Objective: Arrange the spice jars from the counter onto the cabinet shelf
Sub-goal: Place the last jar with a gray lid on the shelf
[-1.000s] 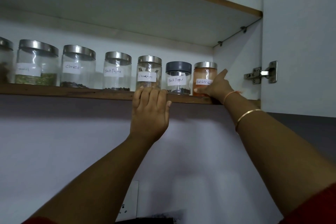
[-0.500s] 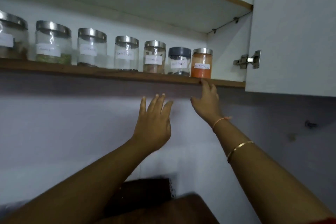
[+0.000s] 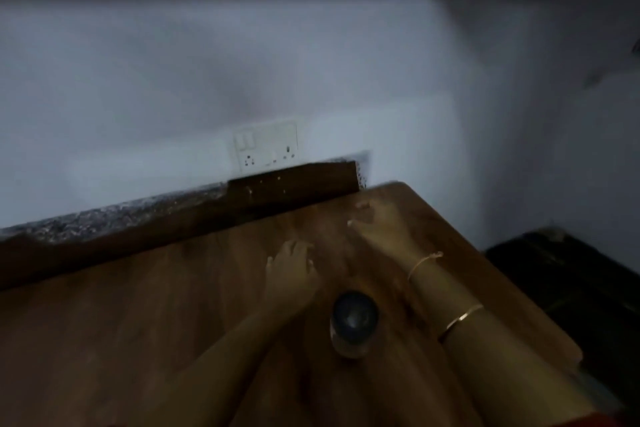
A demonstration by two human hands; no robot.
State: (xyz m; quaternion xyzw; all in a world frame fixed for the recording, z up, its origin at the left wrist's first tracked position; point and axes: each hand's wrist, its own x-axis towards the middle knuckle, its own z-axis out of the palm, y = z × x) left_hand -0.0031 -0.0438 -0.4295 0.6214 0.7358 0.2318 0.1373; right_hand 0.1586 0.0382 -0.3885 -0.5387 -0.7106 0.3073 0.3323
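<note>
White wall [image 3: 207, 80] up top, a socket [image 3: 266, 146] low on it, and a wooden counter [image 3: 138, 322] below, all smeared by blur. One jar [image 3: 354, 322] with a dark lid stands upright on the counter, between your forearms and nearer you than either hand. Your left hand [image 3: 291, 267] is over the wood, fingers loosely spread, holding nothing. Your right hand [image 3: 377, 229] reaches closer to the wall, fingers out, nothing in it, a bangle [image 3: 460, 317] on that forearm.

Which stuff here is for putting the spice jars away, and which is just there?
For the job: dark-lidded spice jar, wooden counter it stands on, left hand, right hand.
Just there: wall socket, gold bangle, white wall.
</note>
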